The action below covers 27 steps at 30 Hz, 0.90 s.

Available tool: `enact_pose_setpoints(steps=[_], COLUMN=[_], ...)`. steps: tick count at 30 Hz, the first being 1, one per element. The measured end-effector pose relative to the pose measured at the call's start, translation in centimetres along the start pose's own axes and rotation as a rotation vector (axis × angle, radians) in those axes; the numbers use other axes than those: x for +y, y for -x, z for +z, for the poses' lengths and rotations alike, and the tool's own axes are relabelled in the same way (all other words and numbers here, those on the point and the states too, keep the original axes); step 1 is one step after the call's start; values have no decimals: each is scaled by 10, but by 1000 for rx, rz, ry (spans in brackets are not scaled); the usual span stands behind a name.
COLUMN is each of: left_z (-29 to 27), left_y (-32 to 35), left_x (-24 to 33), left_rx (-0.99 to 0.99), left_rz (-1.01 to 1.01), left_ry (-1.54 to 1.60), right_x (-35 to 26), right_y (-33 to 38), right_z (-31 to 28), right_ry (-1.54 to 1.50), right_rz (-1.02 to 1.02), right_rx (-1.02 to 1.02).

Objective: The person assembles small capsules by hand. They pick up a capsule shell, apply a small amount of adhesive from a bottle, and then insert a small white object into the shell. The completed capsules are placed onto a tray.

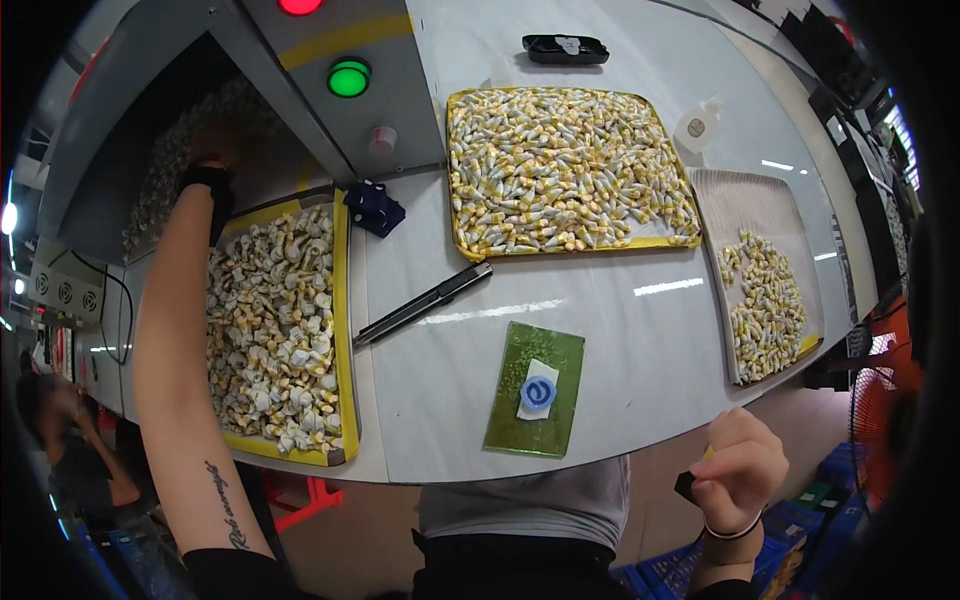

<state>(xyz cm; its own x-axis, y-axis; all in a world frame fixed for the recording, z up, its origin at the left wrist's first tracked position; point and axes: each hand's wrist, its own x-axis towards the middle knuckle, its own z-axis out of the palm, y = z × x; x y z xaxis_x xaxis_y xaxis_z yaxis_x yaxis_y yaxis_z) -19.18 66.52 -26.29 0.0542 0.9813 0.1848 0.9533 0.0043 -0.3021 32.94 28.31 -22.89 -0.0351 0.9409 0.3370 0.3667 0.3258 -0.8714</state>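
Note:
My left hand (210,150) reaches far up into the dark opening of a grey machine (150,140), among small pale parts lying inside; its fingers are hidden in the shadow. Below my forearm sits a yellow tray (343,300) heaped with small white and yellow parts. My right hand (738,462) hangs below the table's front edge at the lower right, fingers curled around a small dark object (686,487) with a bit of yellow showing.
A second yellow tray (560,250) full of parts sits at centre, a beige tray (740,200) partly filled at right. A black utility knife (425,303), a green plate with a blue ring (534,392), a dark blue block (374,207), and green and red buttons (348,78) are around.

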Motion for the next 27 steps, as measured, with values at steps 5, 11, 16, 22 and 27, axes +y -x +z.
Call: enact_pose_setpoints(steps=[5,11,16,22,27], left_z=[-37,-6,-85,-206,-204], left_y=[7,-5,93,260,293], left_x=[39,-88,-3,86,156], left_rx=[-225,17,-154,-255,-853], left_rz=[82,314,18,243,704], left_ry=[-121,-214,999,1437,1832], right_x=[12,8,-5,18,67], right_y=[11,1,-29,-117,-173], right_z=[-15,-22,-31,-30,-10], right_ry=[68,88,354,709,692], right_rz=[-5,-113,-132,-257,-196], right_rx=[59,30,-84,-304,-423])
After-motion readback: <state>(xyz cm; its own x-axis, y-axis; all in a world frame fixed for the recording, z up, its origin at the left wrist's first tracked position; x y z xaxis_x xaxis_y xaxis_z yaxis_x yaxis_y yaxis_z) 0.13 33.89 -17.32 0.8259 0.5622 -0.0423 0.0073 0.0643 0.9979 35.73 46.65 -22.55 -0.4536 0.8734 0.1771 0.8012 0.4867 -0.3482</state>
